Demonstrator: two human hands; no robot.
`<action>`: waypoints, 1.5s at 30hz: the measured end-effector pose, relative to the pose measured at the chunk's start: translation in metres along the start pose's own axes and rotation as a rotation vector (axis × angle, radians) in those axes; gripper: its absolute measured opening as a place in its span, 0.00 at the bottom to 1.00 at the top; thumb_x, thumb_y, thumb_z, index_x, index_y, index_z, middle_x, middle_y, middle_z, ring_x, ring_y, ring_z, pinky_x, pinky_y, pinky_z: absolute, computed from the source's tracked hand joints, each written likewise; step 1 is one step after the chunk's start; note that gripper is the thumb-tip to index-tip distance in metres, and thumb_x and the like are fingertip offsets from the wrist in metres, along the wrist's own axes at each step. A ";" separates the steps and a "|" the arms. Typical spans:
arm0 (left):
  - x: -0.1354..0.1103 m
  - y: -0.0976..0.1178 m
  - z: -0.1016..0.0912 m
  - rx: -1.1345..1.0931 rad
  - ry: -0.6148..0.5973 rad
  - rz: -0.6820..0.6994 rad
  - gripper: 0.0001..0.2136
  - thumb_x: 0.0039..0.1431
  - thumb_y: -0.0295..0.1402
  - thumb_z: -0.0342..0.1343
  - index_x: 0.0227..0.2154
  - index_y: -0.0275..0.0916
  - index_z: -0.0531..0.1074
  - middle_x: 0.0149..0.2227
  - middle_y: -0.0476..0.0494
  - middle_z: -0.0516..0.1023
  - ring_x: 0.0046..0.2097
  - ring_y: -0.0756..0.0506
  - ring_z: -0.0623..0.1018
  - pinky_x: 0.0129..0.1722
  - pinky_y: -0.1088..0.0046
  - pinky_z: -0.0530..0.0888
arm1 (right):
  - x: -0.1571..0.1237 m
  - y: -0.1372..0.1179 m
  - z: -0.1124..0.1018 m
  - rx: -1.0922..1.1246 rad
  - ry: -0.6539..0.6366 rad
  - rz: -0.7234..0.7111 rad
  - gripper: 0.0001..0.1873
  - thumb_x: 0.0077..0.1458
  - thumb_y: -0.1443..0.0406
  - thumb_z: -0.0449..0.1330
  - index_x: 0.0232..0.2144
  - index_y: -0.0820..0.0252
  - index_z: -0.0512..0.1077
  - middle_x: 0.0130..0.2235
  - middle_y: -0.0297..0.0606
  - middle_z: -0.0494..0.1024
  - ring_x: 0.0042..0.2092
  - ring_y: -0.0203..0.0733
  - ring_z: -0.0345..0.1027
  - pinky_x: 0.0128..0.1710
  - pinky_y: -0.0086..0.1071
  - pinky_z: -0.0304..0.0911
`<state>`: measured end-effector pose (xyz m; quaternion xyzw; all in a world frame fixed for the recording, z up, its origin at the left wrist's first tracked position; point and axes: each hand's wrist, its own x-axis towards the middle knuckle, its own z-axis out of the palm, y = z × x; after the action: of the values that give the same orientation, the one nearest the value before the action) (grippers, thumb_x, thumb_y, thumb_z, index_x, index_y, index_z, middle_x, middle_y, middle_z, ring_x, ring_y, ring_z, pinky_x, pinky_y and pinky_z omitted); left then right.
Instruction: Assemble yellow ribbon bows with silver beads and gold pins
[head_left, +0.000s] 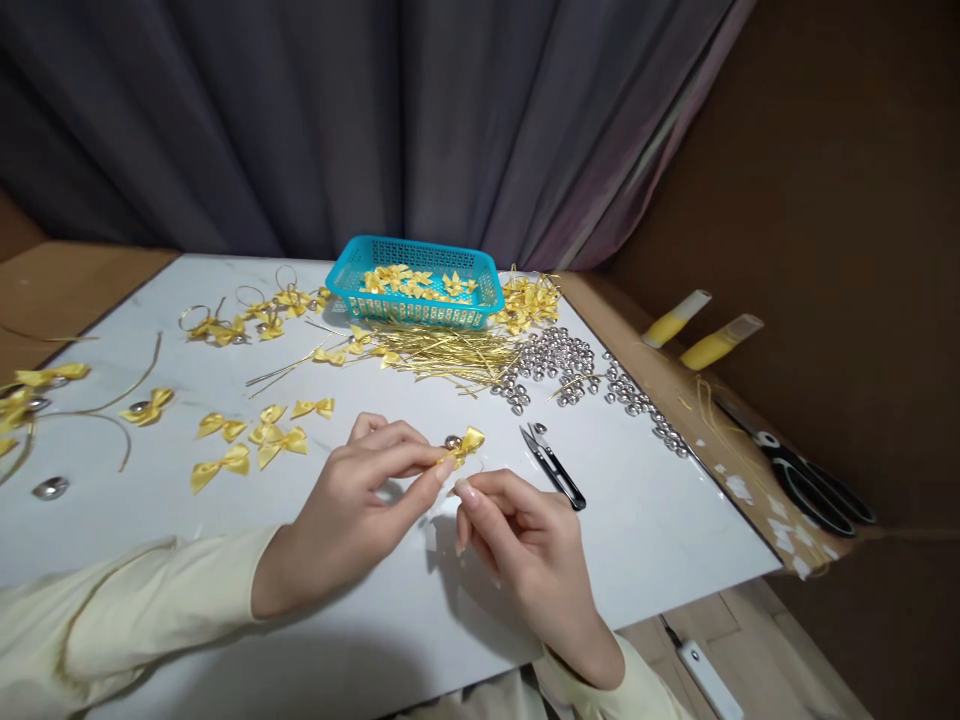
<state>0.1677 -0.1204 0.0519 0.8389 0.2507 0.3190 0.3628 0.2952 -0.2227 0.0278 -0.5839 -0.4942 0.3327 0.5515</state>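
Note:
My left hand [360, 500] pinches a small yellow ribbon bow [466, 443] with a silver bell on it, just above the white table [645, 520]. My right hand [517, 550] is right below the bow, thumb and forefinger closed together near its underside; what they hold is too fine to make out. Black thread snips [553, 465] lie just right of both hands. Several loose yellow bows [251, 440] lie to the left of my left hand.
A blue basket [416, 285] with yellow bows stands at the back. In front of it lie gold wires [442, 352] and silver bells [570, 365]. Black scissors [814, 485] and two yellow tubes [701, 335] rest on the brown ledge at right.

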 end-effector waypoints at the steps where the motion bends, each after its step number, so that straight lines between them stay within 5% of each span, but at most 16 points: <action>1: 0.000 0.000 0.000 -0.005 -0.003 -0.006 0.08 0.56 0.30 0.52 0.26 0.38 0.75 0.26 0.49 0.78 0.30 0.48 0.72 0.38 0.70 0.61 | 0.000 0.000 0.000 -0.021 0.007 -0.013 0.11 0.60 0.64 0.52 0.26 0.62 0.68 0.18 0.29 0.65 0.17 0.27 0.51 0.16 0.23 0.49; 6: 0.000 0.001 -0.001 -0.052 -0.055 -0.121 0.09 0.57 0.33 0.52 0.25 0.39 0.74 0.26 0.49 0.78 0.33 0.47 0.72 0.37 0.71 0.63 | 0.000 0.000 0.001 -0.175 0.063 -0.131 0.09 0.59 0.68 0.52 0.28 0.62 0.69 0.20 0.30 0.66 0.19 0.29 0.54 0.19 0.24 0.52; 13: -0.003 -0.004 0.002 0.128 0.050 0.161 0.08 0.57 0.26 0.51 0.28 0.37 0.74 0.26 0.50 0.78 0.29 0.50 0.71 0.38 0.68 0.59 | 0.001 -0.001 0.001 -0.114 0.036 -0.093 0.11 0.60 0.68 0.52 0.26 0.63 0.68 0.19 0.29 0.65 0.18 0.27 0.52 0.18 0.23 0.50; 23: 0.009 0.005 -0.009 -0.182 -0.171 -0.346 0.10 0.54 0.38 0.53 0.24 0.40 0.75 0.28 0.51 0.79 0.34 0.47 0.74 0.35 0.74 0.65 | 0.000 -0.001 -0.002 0.112 0.013 0.029 0.10 0.59 0.64 0.55 0.28 0.63 0.69 0.16 0.28 0.67 0.14 0.25 0.49 0.13 0.23 0.44; 45: 0.005 0.002 -0.007 -0.098 -0.108 -0.262 0.09 0.53 0.37 0.53 0.24 0.41 0.76 0.25 0.50 0.78 0.33 0.46 0.71 0.37 0.71 0.63 | -0.001 -0.004 -0.001 0.152 0.019 0.112 0.11 0.57 0.63 0.56 0.27 0.63 0.70 0.16 0.28 0.66 0.14 0.24 0.48 0.12 0.22 0.41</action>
<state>0.1665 -0.1153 0.0592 0.7962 0.3223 0.2353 0.4548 0.2953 -0.2247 0.0313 -0.5701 -0.4288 0.3943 0.5794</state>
